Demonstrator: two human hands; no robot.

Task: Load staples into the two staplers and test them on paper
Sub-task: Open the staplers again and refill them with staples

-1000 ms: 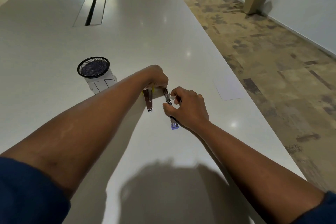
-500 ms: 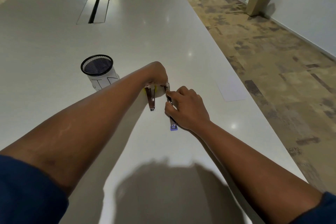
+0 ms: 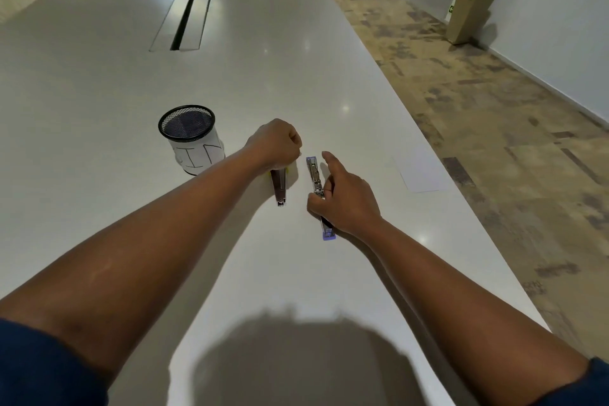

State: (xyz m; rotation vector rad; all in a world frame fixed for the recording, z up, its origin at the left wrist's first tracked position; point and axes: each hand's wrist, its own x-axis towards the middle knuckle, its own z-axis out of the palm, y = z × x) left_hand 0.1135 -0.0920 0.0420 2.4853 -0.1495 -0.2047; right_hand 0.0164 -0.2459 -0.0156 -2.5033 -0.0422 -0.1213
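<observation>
Low centre of the frame, our right hand (image 3: pixel 346 198) pinches the opened blue stapler (image 3: pixel 317 184) by its side, forefinger stretched out, the stapler flat on the worktop (image 3: pixel 296 59); press unevenly and it may skid or snap shut on a fingertip. Just left, our left hand (image 3: pixel 275 145) is fisted over the second stapler (image 3: pixel 279 186), hiding its far end; what it grips we cannot tell, and any staples there could spill. Whether either magazine holds staples is too small to see. Farther left stands a mesh cup (image 3: pixel 191 138); at mid-right the paper (image 3: pixel 421 171) lies near the edge, where a nudge might tip it off.
</observation>
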